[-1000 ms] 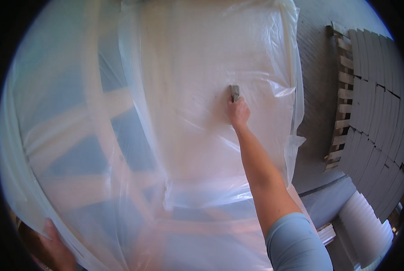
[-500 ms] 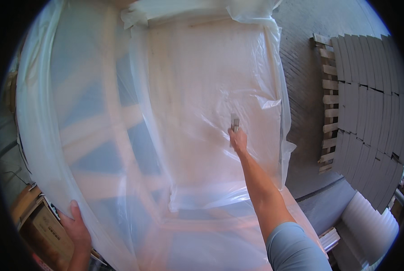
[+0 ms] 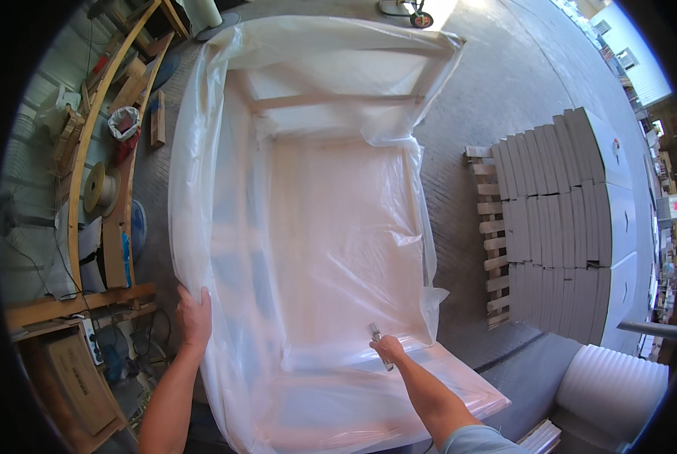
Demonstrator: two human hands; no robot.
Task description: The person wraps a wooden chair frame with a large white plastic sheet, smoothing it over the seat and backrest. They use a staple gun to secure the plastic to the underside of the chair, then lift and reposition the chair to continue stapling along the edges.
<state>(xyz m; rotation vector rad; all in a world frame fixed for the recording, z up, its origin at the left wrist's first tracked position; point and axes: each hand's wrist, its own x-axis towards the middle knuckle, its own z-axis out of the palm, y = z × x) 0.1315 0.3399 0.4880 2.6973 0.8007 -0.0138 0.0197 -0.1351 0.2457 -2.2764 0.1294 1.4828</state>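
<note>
My left hand (image 3: 194,316) has its grip closed on the left edge of the clear plastic sheet (image 3: 331,227), fingers folded over the film near the lower left corner of the frame. My right hand (image 3: 388,349) has its grip closed around a small grey tool (image 3: 377,340); the tool's tip points up and away from me, and its body rests against the plastic. I cannot tell what kind of tool it is.

The plastic sheet is draped over a pale wooden frame (image 3: 338,98), which stands on the floor directly in front of me. The film covers the frame from the top crossbars down to the near panel by my right hand. It hangs loose and wrinkled along the right side.

To the left stands a wooden workbench (image 3: 81,303). A spool (image 3: 96,188) and a bag with a red rim (image 3: 124,121) sit by it, and a cardboard box (image 3: 77,378) stands below.

To the right, well apart from the frame, a stack of grey flat panels (image 3: 573,227) rests on a wooden pallet (image 3: 490,227). A roll of white foam (image 3: 611,390) stands near the lower right. The floor (image 3: 475,91) is grey paving.
</note>
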